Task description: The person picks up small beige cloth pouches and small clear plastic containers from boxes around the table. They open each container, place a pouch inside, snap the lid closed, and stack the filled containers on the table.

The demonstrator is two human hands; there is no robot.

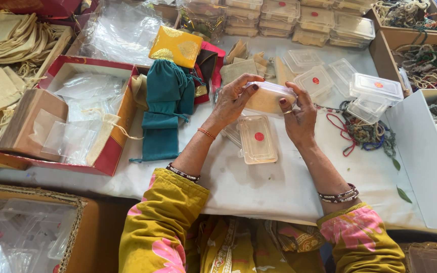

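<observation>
At centre frame, the left hand [232,101] and right hand [297,117] grip a clear plastic box [268,97] by its ends; steady, even pressure should suit it best.

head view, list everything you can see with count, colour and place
small plastic box: one, clear with beige contents, held in both hands above the table
lidded box: one, clear with red dot, on the table below the hands
more clear boxes: several right of the hands, stacks along the far edge
teal pouches: a few, left of the hands
yellow pouch: one, behind the teal ones
red tray: one, left, holding clear bags and a beige pouch
bead strings: mixed colours, right, more in side boxes
table: white cover
left hand: grip on the box's left end
right hand: grip on its right end
</observation>
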